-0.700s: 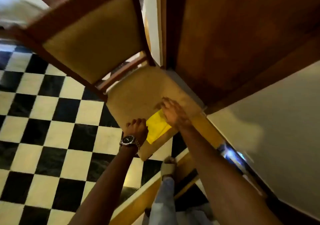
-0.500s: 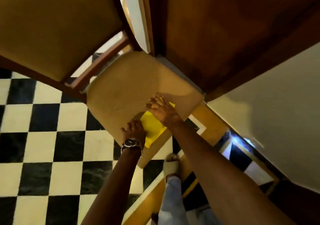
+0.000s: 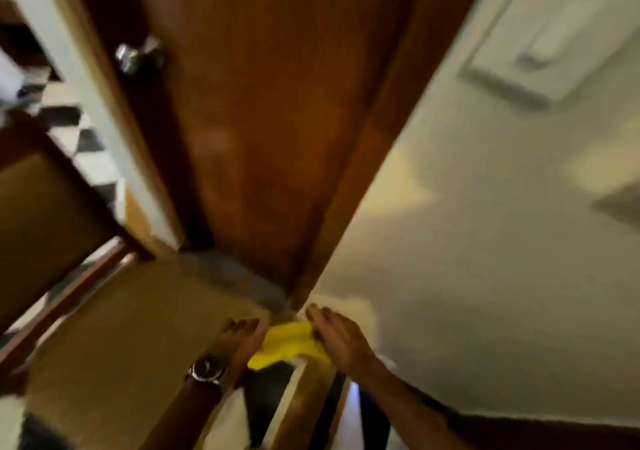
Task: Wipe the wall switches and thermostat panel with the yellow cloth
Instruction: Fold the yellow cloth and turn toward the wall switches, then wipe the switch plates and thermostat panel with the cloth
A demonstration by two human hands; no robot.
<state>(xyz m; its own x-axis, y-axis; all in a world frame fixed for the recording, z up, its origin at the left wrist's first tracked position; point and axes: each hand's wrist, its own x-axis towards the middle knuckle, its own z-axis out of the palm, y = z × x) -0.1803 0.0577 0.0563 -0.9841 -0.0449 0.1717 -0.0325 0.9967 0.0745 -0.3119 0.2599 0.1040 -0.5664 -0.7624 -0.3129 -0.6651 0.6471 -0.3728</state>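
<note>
The crumpled bright yellow cloth (image 3: 289,345) is held between both hands low in the view, above the front corner of a tan upholstered chair seat (image 3: 131,328). The left hand (image 3: 239,338), with a dark-faced wristwatch (image 3: 206,369) on its wrist, has its fingers curled against the cloth's left edge, and the right hand (image 3: 341,337) closes over its right end, so both are grasping the cloth; how firmly is hard to tell through the motion blur. The cloth's long axis runs roughly from lower left to upper right, across the gap between the hands. The pale rectangular wall panel (image 3: 530,51), which looks like the switch plate or thermostat though blur hides its detail, sits well up and to the right on the cream painted wall (image 3: 467,241), far from the cloth. That direction is what the next move turns on: the reach goes up and rightward, and the right hand is the nearer one, already on that side, so it seems the likelier carrier. Nothing has been wiped yet by the look of it. A dark grey shape (image 3: 620,203) at the right edge is too blurred to name. Left of the wall stands a reddish-brown wooden door (image 3: 263,120) with a shiny metal knob (image 3: 133,56), and a black-and-white chequered floor (image 3: 86,144) shows beyond it.
</note>
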